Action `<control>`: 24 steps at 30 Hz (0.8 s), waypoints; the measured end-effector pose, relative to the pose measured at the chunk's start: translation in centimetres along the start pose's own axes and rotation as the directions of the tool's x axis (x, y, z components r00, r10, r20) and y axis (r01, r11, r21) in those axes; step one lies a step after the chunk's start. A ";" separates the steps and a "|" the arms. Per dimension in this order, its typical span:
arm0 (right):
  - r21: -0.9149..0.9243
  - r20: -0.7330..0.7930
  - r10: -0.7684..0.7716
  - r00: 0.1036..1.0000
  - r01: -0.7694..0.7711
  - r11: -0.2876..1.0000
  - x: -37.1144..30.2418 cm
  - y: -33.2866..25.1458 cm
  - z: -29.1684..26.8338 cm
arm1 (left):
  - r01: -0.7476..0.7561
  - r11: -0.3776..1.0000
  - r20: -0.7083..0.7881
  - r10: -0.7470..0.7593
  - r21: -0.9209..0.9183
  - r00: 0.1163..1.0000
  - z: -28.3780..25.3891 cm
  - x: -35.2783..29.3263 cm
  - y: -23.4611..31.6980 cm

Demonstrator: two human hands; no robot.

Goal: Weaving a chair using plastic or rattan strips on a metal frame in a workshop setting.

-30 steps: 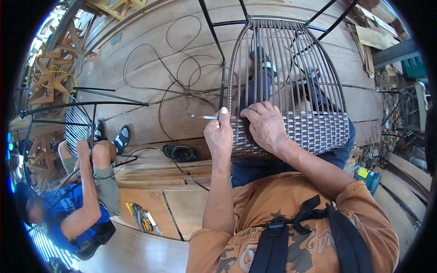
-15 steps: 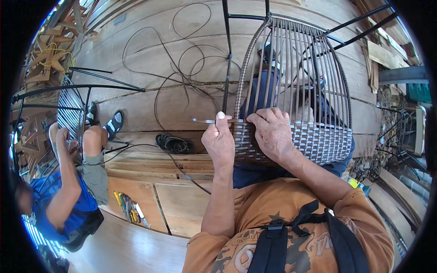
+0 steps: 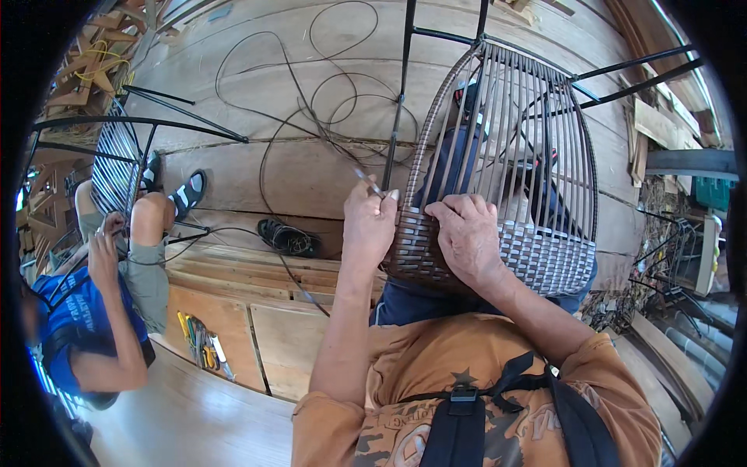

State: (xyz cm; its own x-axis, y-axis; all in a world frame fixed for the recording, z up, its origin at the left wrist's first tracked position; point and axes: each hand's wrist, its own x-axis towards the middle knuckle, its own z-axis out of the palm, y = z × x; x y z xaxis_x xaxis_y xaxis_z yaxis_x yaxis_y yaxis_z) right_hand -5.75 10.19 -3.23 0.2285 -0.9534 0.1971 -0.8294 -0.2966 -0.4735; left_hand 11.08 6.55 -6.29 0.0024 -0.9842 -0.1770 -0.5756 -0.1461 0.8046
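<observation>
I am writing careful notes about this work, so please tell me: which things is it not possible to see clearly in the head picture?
All in the head view:
- Strip: partly hidden by the left hand holding it.
- Weave: covered where the right hand lies on it.
- Black frame: rods cut off by the top edge.
- Hand tools: too small to tell each kind.
- Co-worker: head blurred, at the dark left rim.

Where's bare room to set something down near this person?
Free: smooth pale board, between multicoloured hand tools and orange printed shirt. Crowded: brown plank floor beyond the left hand, strewn with thin dark looped cord.
</observation>
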 end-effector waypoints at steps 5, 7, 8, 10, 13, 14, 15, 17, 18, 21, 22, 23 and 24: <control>0.009 0.009 0.008 1.000 -0.008 1.000 0.5 -0.6 -0.3 | 0.188 0.959 0.207 -0.144 -0.211 0.968 1.2 0.8 -2.7; 0.028 -0.012 0.001 1.000 -0.001 1.000 0.5 -0.9 -0.6 | 0.188 0.949 0.218 -0.133 -0.253 0.967 2.0 1.2 -4.2; 0.025 -0.009 0.003 1.000 -0.003 1.000 0.6 -0.7 -0.7 | 0.099 0.986 0.226 -0.067 -0.136 0.972 1.6 1.4 -3.7; 0.021 -0.005 0.006 1.000 -0.006 1.000 0.7 -0.7 -0.5 | 0.196 0.968 0.250 -0.153 -0.155 0.956 2.3 1.1 -4.6; 0.192 -0.063 0.012 0.998 0.000 0.981 0.0 0.7 -0.9 | 0.225 0.953 0.204 -0.183 -0.206 0.962 2.5 0.7 -2.8; 0.293 -0.106 0.024 0.994 0.008 0.956 -0.6 1.3 -1.3 | 0.217 0.959 0.176 -0.184 -0.185 0.967 1.6 0.4 -1.4; 0.364 -0.099 0.087 0.991 -0.045 0.930 -1.1 1.5 -2.5 | 0.272 0.942 0.177 -0.239 -0.196 0.955 1.3 0.1 -1.5; 0.290 -0.185 0.230 0.955 -0.171 0.942 -3.2 4.1 -5.1 | 0.251 0.932 0.074 -0.240 -0.260 0.968 -0.1 -0.9 -0.8; 0.279 -0.236 0.376 0.896 -0.308 0.910 -5.6 7.3 -6.3 | 0.285 0.906 0.088 -0.271 -0.312 0.959 -0.5 -1.1 -0.3; 0.291 -0.418 0.668 0.616 -0.606 0.740 -14.6 17.3 -9.0 | 0.269 0.906 0.087 -0.255 -0.327 0.963 -1.2 -3.2 -0.7; 0.340 -0.493 0.647 0.582 -0.555 0.759 -18.0 20.2 -9.3 | 0.241 0.881 0.041 -0.246 -0.407 0.968 -0.6 -4.1 -1.2; 0.331 -0.417 0.724 0.550 -0.650 0.684 -18.9 19.9 -9.9 | 0.214 0.853 -0.009 -0.248 -0.477 0.969 0.0 -5.1 -2.0; 0.305 -0.345 0.793 0.501 -0.739 0.600 -19.8 19.6 -10.6 | 0.289 0.750 0.019 -0.347 -0.595 0.938 0.7 -5.6 -2.9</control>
State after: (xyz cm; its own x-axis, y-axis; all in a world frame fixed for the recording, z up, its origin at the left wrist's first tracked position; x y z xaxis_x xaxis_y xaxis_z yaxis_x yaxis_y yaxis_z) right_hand -31.90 23.82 -7.28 -0.7194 -0.6943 0.0197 -0.5110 0.5099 -0.6920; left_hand 12.19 12.58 -8.05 0.1859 -0.8704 -0.4559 0.0562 -0.4539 0.8893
